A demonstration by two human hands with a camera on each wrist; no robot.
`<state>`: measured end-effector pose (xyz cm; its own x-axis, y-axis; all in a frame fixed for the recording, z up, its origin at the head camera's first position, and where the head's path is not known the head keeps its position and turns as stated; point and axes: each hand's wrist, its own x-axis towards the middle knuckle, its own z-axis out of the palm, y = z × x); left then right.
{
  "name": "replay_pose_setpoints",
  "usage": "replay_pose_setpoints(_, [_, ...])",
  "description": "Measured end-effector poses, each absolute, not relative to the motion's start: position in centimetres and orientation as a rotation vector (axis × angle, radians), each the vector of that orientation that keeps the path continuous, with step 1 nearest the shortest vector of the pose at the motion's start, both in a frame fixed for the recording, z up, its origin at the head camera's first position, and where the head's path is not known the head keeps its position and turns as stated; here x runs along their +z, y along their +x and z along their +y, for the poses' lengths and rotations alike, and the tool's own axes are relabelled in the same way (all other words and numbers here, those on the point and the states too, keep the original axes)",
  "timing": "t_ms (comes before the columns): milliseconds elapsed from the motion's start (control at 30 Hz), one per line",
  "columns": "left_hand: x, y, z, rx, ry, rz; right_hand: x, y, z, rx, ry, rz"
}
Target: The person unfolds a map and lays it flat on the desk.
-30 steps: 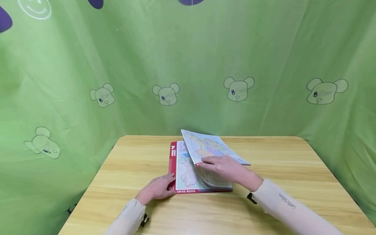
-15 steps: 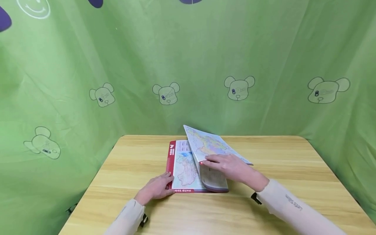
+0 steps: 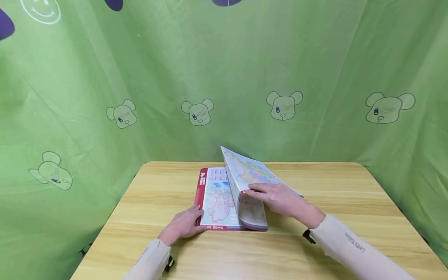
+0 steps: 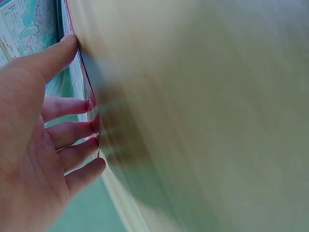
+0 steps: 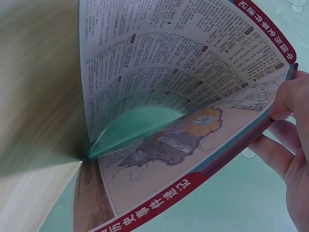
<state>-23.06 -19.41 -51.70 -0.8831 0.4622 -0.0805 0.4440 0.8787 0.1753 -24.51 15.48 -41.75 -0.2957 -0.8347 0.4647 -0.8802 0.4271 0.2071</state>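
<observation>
A folding map with red borders lies on the table in the head view, its right part lifted and curling over. My right hand pinches the near left corner of the raised panel, which tilts upward with a coloured map on top. Seen from the right wrist, thumb and fingers grip the glossy edge, and the panel's inner sides show dense text and a smaller map. At the left red border, my left hand rests with extended fingers on the edge; the left wrist view shows these fingertips along it.
The wooden table extends on both sides of the map. Behind and beside it hangs a green curtain with bear-head drawings. A black band shows under the right sleeve, another under the left.
My right hand has moved slightly right, and the raised panel stands steeper, baring more of the map below. The lower map and my left hand have shifted a little left.
</observation>
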Motion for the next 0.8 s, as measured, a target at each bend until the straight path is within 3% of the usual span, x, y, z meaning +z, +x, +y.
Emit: replay_pose_setpoints(800, [-51.8, -23.0, -20.9, 0.287, 0.677, 2.929, -42.2, -24.5, 17.1, 0.148, 1.406, -2.104])
